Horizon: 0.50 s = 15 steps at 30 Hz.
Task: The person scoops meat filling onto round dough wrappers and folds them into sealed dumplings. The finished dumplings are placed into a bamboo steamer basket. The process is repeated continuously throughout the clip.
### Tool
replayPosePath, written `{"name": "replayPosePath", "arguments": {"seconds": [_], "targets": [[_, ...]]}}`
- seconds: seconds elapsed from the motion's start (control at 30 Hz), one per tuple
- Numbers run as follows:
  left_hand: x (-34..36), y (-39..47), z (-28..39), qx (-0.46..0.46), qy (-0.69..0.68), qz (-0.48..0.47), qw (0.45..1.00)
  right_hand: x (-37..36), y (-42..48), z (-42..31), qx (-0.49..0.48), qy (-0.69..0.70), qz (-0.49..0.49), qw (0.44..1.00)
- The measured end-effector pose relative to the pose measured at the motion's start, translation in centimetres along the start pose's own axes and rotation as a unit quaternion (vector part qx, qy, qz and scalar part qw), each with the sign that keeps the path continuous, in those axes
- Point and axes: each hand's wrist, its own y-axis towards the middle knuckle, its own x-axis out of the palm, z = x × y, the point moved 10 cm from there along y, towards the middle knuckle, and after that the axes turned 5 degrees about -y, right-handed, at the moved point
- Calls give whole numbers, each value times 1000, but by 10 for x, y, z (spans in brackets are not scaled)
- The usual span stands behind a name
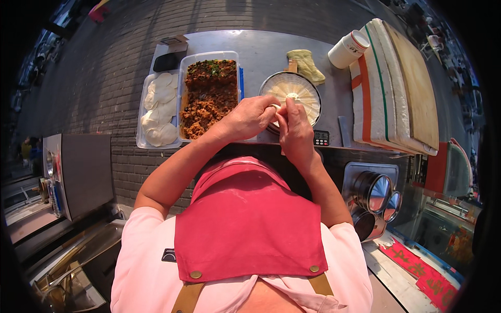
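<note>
My left hand (250,115) and my right hand (294,127) meet over the near edge of a round woven steamer liner (309,94) set in a round pan. Between their fingertips they pinch a small pale piece of dough (276,106), mostly hidden by the fingers. A small white piece of dough (292,96) lies at the liner's middle. Left of my hands, a clear plastic tub (237,56) holds dark reddish-brown filling (209,90) with green bits near its far end. Beside it, a shallow plastic container (141,117) holds several overlapping round dough wrappers (160,129).
On the metal table (266,43) are a folded yellowish cloth (307,64), a digital timer (321,137), a white canister (348,49) and a large foam box (375,86). A black object (166,62) lies at the far left. Round metal tins (375,191) stand on a tray at right.
</note>
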Motion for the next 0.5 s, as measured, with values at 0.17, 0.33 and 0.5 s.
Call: {"name": "replayPosePath", "arguments": {"seconds": [0.17, 0.33, 0.5], "targets": [[2, 11, 15, 38, 89, -46, 994, -10, 7, -12, -51, -33, 10, 998], [-8, 9, 19, -63, 31, -35, 997, -9, -1, 5, 19, -30, -19, 999], [-8, 15, 33, 15, 91, -44, 995, -23, 14, -13, -50, -39, 13, 998]]}}
